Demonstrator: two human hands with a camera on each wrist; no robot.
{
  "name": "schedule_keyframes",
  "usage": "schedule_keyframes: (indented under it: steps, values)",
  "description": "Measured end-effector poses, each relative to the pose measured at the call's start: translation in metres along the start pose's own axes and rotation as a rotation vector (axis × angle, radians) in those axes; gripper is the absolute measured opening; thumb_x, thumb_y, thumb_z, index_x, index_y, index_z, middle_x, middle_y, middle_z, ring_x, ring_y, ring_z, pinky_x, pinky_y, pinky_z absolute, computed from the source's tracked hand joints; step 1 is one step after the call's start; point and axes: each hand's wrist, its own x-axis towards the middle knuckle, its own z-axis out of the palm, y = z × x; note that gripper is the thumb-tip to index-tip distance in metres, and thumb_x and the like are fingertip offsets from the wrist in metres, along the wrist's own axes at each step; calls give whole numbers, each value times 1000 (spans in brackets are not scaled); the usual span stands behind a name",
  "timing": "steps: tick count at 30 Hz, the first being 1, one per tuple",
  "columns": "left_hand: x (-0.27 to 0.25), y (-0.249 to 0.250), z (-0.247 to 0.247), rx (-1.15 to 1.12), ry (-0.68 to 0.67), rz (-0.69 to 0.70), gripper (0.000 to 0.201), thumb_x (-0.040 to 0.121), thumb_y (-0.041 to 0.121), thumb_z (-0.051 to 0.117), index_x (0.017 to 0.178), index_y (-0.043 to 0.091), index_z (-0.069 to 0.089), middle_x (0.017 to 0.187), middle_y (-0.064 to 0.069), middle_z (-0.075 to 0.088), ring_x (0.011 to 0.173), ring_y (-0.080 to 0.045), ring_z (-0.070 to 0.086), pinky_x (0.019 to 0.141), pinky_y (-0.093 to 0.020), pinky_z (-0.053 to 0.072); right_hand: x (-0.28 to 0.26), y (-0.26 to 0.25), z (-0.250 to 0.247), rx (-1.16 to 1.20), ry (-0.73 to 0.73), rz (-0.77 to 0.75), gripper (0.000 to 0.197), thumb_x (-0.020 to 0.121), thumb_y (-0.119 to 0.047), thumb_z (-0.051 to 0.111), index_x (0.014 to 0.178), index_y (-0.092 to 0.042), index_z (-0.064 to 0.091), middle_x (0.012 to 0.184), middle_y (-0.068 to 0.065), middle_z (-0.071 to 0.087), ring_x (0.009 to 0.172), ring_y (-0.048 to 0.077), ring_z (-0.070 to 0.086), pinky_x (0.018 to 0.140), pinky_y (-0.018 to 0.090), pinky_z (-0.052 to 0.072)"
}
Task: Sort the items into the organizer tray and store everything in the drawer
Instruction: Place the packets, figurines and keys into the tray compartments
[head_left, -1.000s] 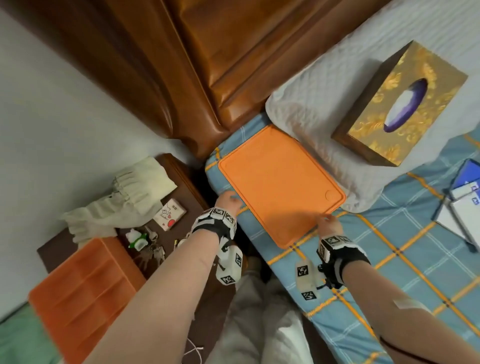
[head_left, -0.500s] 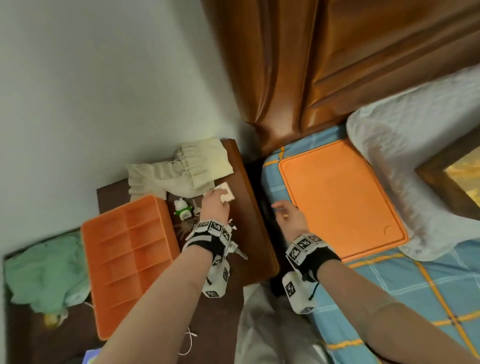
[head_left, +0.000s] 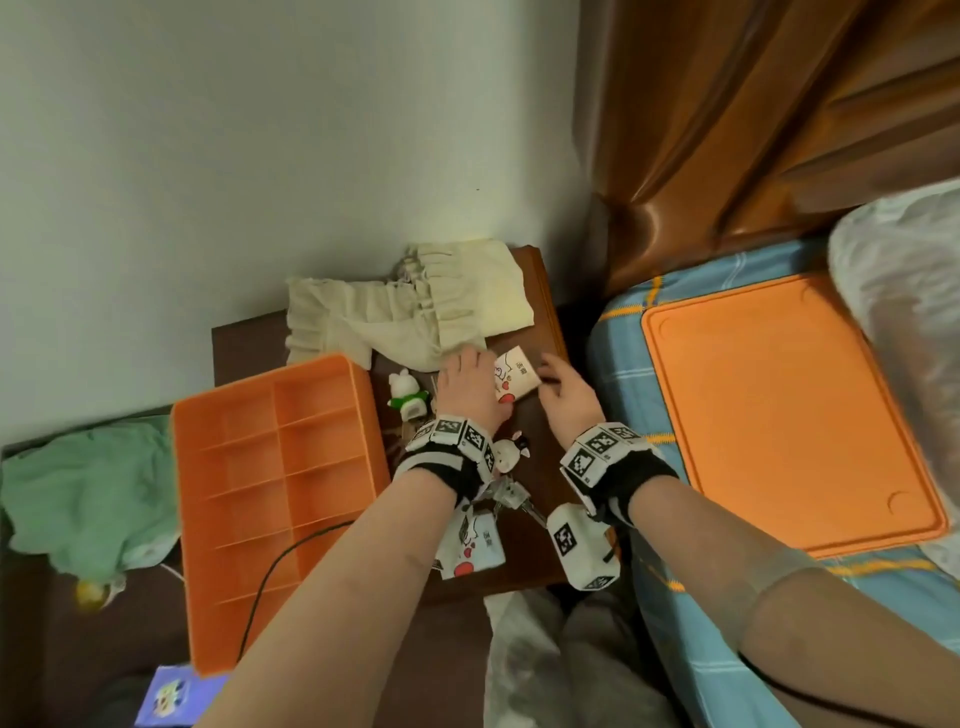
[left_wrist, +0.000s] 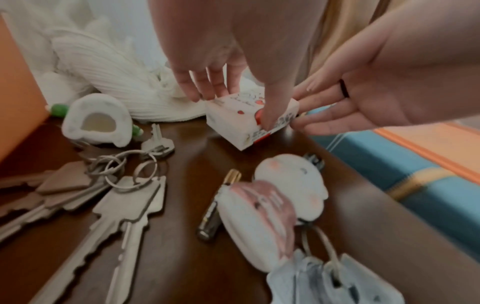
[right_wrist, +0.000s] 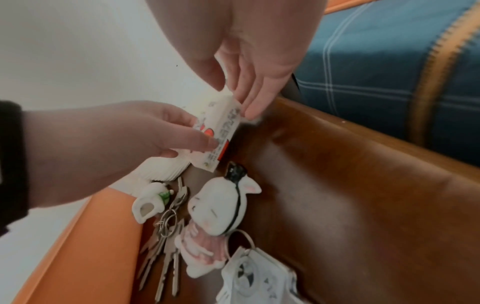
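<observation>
Small printed box (head_left: 514, 382) sat tilted on nightstand (head_left: 545, 322), left hand (head_left: 467, 395) pinching it; right hand (head_left: 569, 400) unclenched, straight fingers (left_wrist: 324, 115) touching its end. Organizer tray (head_left: 234, 431) stood just left.

The left hand (head_left: 467, 389) left the orange lid (head_left: 779, 415) on the bed (head_left: 618, 374) and crossed to the nightstand (head_left: 244, 348). Half a second ago it only touched the small white box (head_left: 514, 382); now it pinched the box, tilted, between thumb and fingers. The right hand (head_left: 566, 400) also came off the lid's near edge, crossed the gap beside the bed and laid straight fingers against the box's far end, while the head view swung from the bed over to the nightstand.
</observation>
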Motion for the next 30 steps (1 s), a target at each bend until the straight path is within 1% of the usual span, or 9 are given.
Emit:
schedule_keyframes:
  steps: [2,4,7,9,13,16,21,27,30]
  values:
    - [-10,3,-10,-106,32,49,59,76,25,66,127,11,39,130,-10,42,123,-28,39,103,-36,33,-8,-2,-5,87,71,-46,43,92,-7,46,134,-13,41,119,7,58,109,20,55,94,23,40]
    - [-25,4,-21,-258,42,69,58,75,21,67,124,10,39,124,-10,48,116,-27,45,98,-36,39,-22,-7,-10,122,101,-124,40,92,-10,49,131,-15,43,109,0,54,99,12,52,82,9,41]
    - [-51,-3,-37,-539,39,-2,62,73,14,72,124,10,37,119,-12,55,109,-25,54,94,-41,48,-46,-10,-13,41,65,-237,43,91,-13,52,132,-15,40,111,-4,50,96,8,50,72,-2,39]
    - [-66,-14,-46,-642,68,-77,66,72,11,74,125,12,35,121,-12,56,110,-25,57,95,-42,49,-62,-8,-11,-138,-46,-281,40,91,-18,51,130,-16,41,112,-3,50,95,9,50,74,6,39]
    - [-95,-40,-58,-736,98,-219,73,72,8,74,133,9,34,126,-12,53,115,-25,54,97,-36,45,-85,6,7,-851,-388,-516,27,92,-28,48,116,-18,54,122,3,55,112,20,47,96,34,42]
    - [-120,-57,-59,-823,156,-304,62,72,12,75,125,5,43,121,-12,58,110,-25,56,92,-38,47,-105,17,29,-1095,-537,-577,45,89,-30,52,132,-19,41,140,3,43,129,23,35,105,37,31]
    - [-151,-76,-44,-935,185,-364,54,73,10,74,118,5,44,118,-12,59,95,-17,55,84,-34,49,-123,26,54,-1170,-519,-558,69,86,-28,57,143,-20,20,152,3,25,140,22,21,113,37,18]
    - [-176,-108,-25,-1007,209,-373,51,74,10,73,116,8,44,112,-8,61,93,-17,58,76,-28,50,-122,38,75,-1291,-419,-541,69,86,-28,57,143,-16,20,149,6,30,137,24,27,113,35,19]
    - [-184,-124,-25,-1014,222,-370,54,74,11,74,118,8,44,105,-5,60,89,-16,58,68,-20,48,-128,41,74,-1158,-340,-535,65,84,-32,58,139,-15,29,142,5,38,130,24,34,110,34,24]
